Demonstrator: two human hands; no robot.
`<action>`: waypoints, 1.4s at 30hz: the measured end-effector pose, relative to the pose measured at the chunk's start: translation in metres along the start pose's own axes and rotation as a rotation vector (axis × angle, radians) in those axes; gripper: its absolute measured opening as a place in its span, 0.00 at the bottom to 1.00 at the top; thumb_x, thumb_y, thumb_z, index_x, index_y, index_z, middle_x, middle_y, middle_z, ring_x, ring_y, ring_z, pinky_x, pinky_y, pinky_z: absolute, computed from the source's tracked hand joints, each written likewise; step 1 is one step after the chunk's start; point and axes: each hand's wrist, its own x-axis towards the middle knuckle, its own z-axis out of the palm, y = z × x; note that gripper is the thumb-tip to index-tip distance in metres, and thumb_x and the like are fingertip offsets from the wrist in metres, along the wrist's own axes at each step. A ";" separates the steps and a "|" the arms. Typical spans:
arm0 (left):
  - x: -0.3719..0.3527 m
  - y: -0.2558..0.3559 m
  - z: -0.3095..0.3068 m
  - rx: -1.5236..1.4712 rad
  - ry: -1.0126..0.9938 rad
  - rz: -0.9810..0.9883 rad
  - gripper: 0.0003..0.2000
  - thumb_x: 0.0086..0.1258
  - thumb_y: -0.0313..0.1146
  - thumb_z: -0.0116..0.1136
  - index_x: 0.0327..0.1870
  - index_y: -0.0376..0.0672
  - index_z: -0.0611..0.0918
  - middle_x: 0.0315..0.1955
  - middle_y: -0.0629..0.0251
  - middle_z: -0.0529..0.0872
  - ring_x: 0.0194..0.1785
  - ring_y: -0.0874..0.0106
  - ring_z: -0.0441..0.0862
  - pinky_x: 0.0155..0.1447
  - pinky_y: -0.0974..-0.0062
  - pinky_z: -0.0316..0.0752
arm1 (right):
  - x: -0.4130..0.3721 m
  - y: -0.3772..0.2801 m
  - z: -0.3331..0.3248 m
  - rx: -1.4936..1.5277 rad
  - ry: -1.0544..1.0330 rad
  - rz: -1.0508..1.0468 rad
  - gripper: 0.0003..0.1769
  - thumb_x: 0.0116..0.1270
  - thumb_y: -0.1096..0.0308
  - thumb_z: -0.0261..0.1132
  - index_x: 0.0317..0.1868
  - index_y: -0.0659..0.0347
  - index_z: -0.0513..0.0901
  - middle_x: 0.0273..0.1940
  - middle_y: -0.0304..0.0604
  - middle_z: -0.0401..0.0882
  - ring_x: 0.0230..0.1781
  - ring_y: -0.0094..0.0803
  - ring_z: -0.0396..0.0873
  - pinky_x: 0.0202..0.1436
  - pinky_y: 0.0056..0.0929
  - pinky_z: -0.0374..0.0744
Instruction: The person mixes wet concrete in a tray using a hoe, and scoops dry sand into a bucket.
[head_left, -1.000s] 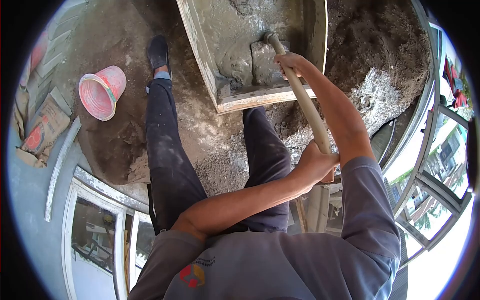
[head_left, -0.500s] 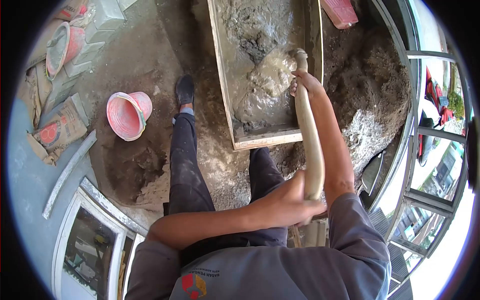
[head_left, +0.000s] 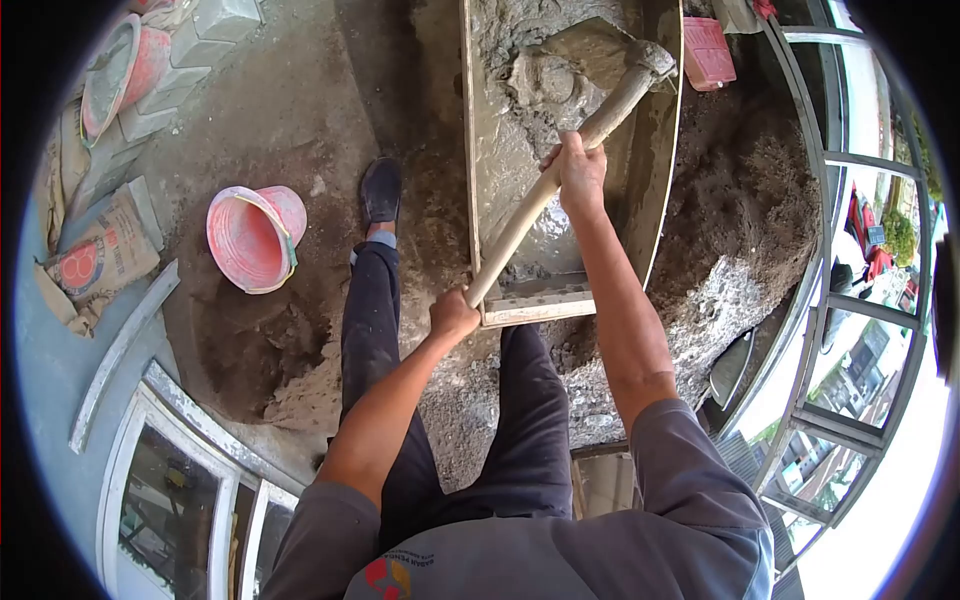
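Note:
A hoe's wooden handle (head_left: 530, 208) slants across the near part of a long wooden box (head_left: 540, 311). Around the handle's lower end, at the box's near left corner, my left hand (head_left: 454, 315) is closed. Farther up the handle, over the box, my right hand (head_left: 580, 172) grips it. The hoe's metal head (head_left: 650, 60) is coated in grey mud, its blade lying in the wet mortar (head_left: 515, 120) that covers the box's floor.
A pink-stained bucket (head_left: 245, 240) lies tipped at the left, with another bucket (head_left: 125, 75) beyond it near grey blocks (head_left: 200, 50). A cement sack (head_left: 108, 250) leans by the wall. Right of the box are a soil heap (head_left: 745, 170) and a red container (head_left: 708, 52).
My left hand has moved left and forward, so the handle now slants. The hoe's head has moved farther out and right. The camera view has shifted slightly.

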 end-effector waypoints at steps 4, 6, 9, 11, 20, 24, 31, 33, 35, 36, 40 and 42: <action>-0.048 0.004 0.030 -0.306 -0.188 0.052 0.18 0.61 0.24 0.59 0.53 0.36 0.83 0.45 0.41 0.89 0.56 0.48 0.86 0.59 0.56 0.80 | 0.002 -0.003 0.001 -0.150 0.004 0.073 0.13 0.68 0.66 0.64 0.44 0.66 0.71 0.22 0.42 0.74 0.15 0.33 0.75 0.18 0.38 0.77; -0.040 0.018 0.038 -0.386 -0.196 0.041 0.19 0.61 0.23 0.58 0.54 0.33 0.82 0.45 0.39 0.88 0.55 0.47 0.86 0.59 0.57 0.80 | 0.047 0.012 -0.001 -0.206 -0.042 0.163 0.13 0.68 0.66 0.64 0.41 0.68 0.73 0.22 0.42 0.74 0.15 0.33 0.75 0.18 0.38 0.78; 0.016 0.075 0.011 -0.430 -0.194 -0.002 0.17 0.60 0.25 0.56 0.51 0.31 0.83 0.44 0.39 0.88 0.52 0.49 0.87 0.57 0.58 0.79 | 0.119 0.014 0.020 -0.295 0.096 0.238 0.14 0.69 0.65 0.65 0.32 0.70 0.75 0.21 0.43 0.73 0.16 0.34 0.76 0.18 0.39 0.79; 0.022 0.101 0.007 -0.458 -0.169 0.058 0.16 0.58 0.23 0.57 0.49 0.30 0.83 0.42 0.39 0.88 0.51 0.48 0.87 0.56 0.57 0.79 | 0.150 0.013 0.009 -0.446 0.097 0.094 0.16 0.69 0.64 0.65 0.29 0.69 0.75 0.21 0.44 0.75 0.16 0.34 0.76 0.18 0.40 0.79; -0.111 0.128 0.091 -0.655 -0.431 0.157 0.16 0.57 0.19 0.56 0.48 0.33 0.79 0.35 0.47 0.85 0.42 0.54 0.85 0.48 0.57 0.76 | 0.065 -0.019 -0.108 -0.406 0.023 0.100 0.19 0.67 0.61 0.68 0.34 0.71 0.76 0.21 0.46 0.76 0.16 0.35 0.76 0.20 0.38 0.78; -0.130 0.126 0.142 -0.689 -0.445 0.090 0.14 0.56 0.21 0.58 0.46 0.33 0.78 0.31 0.49 0.84 0.38 0.56 0.85 0.43 0.58 0.76 | 0.062 0.046 -0.148 -0.456 0.026 0.294 0.17 0.67 0.62 0.68 0.34 0.71 0.77 0.23 0.45 0.76 0.18 0.35 0.77 0.20 0.39 0.78; -0.158 0.111 0.184 -0.831 -0.450 -0.101 0.17 0.56 0.21 0.62 0.48 0.34 0.74 0.22 0.62 0.80 0.16 0.74 0.74 0.16 0.74 0.67 | 0.025 0.115 -0.161 -0.524 -0.046 0.450 0.18 0.67 0.62 0.68 0.34 0.72 0.78 0.23 0.45 0.76 0.17 0.33 0.76 0.19 0.38 0.78; -0.172 0.112 0.183 -0.808 -0.490 -0.171 0.17 0.56 0.20 0.62 0.47 0.35 0.74 0.22 0.63 0.80 0.16 0.75 0.74 0.16 0.74 0.66 | 0.009 0.125 -0.165 -0.548 -0.084 0.478 0.20 0.69 0.59 0.67 0.34 0.72 0.77 0.23 0.45 0.76 0.17 0.34 0.77 0.19 0.38 0.78; -0.188 0.104 0.193 -0.881 -0.514 -0.190 0.14 0.58 0.21 0.61 0.44 0.37 0.73 0.23 0.63 0.81 0.18 0.75 0.75 0.18 0.75 0.68 | -0.005 0.136 -0.168 -0.536 -0.123 0.533 0.17 0.68 0.61 0.67 0.32 0.69 0.77 0.22 0.43 0.74 0.16 0.33 0.74 0.19 0.37 0.76; -0.195 0.107 0.189 -0.912 -0.532 -0.227 0.14 0.58 0.21 0.61 0.44 0.37 0.73 0.24 0.63 0.81 0.19 0.75 0.76 0.19 0.75 0.69 | -0.011 0.143 -0.170 -0.543 -0.136 0.562 0.17 0.67 0.61 0.67 0.32 0.69 0.77 0.22 0.43 0.74 0.16 0.34 0.74 0.19 0.38 0.76; -0.214 0.110 0.179 -0.917 -0.560 -0.349 0.13 0.57 0.20 0.62 0.41 0.39 0.73 0.25 0.63 0.80 0.24 0.73 0.79 0.27 0.75 0.74 | -0.035 0.169 -0.177 -0.553 -0.186 0.651 0.17 0.67 0.61 0.67 0.30 0.69 0.77 0.21 0.43 0.73 0.16 0.35 0.74 0.18 0.39 0.76; -0.220 0.106 0.183 -0.930 -0.564 -0.376 0.13 0.57 0.20 0.62 0.41 0.39 0.73 0.26 0.63 0.80 0.27 0.73 0.80 0.30 0.74 0.76 | -0.046 0.180 -0.178 -0.541 -0.193 0.688 0.17 0.67 0.61 0.66 0.30 0.69 0.77 0.21 0.44 0.74 0.16 0.35 0.74 0.19 0.39 0.76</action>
